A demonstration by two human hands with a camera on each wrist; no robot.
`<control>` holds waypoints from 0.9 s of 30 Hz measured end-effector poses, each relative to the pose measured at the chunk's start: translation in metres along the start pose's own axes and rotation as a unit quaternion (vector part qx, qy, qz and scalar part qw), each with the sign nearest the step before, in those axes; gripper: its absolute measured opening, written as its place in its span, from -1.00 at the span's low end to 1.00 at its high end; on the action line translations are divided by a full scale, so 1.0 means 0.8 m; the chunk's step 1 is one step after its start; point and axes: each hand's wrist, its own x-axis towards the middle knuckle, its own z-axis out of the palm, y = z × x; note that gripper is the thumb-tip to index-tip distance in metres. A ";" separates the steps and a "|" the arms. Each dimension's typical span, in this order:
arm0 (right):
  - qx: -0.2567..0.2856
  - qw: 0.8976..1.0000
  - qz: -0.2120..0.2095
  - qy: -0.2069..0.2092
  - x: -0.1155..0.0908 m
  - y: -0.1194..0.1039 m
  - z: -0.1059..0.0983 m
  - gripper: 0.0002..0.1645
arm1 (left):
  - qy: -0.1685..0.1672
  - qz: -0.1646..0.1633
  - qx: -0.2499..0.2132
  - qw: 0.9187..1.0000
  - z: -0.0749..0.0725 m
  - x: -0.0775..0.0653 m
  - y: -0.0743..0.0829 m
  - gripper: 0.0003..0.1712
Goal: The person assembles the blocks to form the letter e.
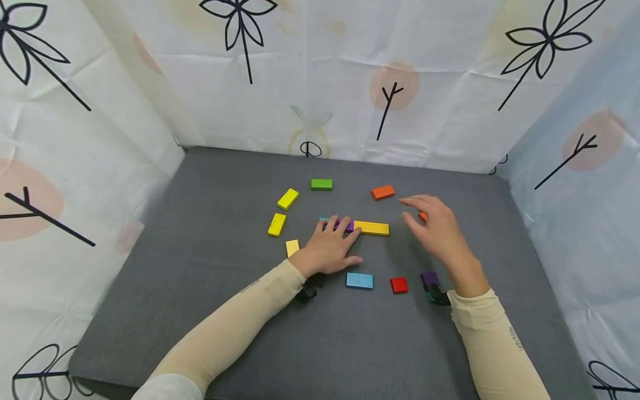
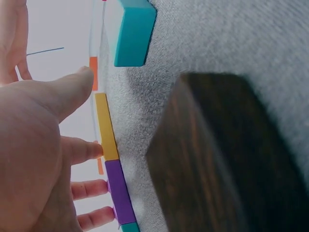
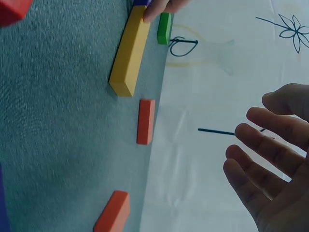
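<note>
My left hand (image 1: 330,247) reaches over a straight row of blocks, its fingertips touching the tops. The row holds a long yellow block (image 1: 372,228), a purple block (image 2: 120,191) and a teal block (image 2: 129,227), the last partly hidden by the fingers in the head view. My right hand (image 1: 437,230) hovers above the table right of the row, fingers spread and holding nothing. Beneath it an orange block (image 1: 423,217) is partly covered; another orange block (image 1: 383,193) lies farther back. In the left wrist view a dark wood-grained block (image 2: 227,159) looms close.
Around the row lie a green block (image 1: 321,184), yellow blocks (image 1: 288,199), a pale yellow block (image 1: 292,248), a blue block (image 1: 359,280), a red block (image 1: 399,285) and a purple block (image 1: 429,278). Patterned white cloth (image 1: 320,83) hangs behind the grey table (image 1: 210,255).
</note>
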 end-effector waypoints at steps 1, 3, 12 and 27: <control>-0.001 1.000 0.002 0.002 0.000 0.001 -0.002 -0.62 | -0.001 -0.001 -0.001 1.000 0.000 0.000 0.000 -0.05; -0.001 1.000 0.006 0.004 0.000 0.002 -0.005 -0.63 | 0.000 -0.001 -0.003 1.000 0.000 -0.001 0.000 -0.05; -0.004 1.000 0.025 0.007 0.000 0.023 -0.018 -0.61 | 0.001 -0.008 0.004 1.000 0.000 -0.002 0.004 -0.03; -0.019 0.996 0.083 -0.008 -0.007 0.054 -0.034 -0.56 | -0.020 -0.022 0.001 1.000 -0.002 0.002 0.008 -0.02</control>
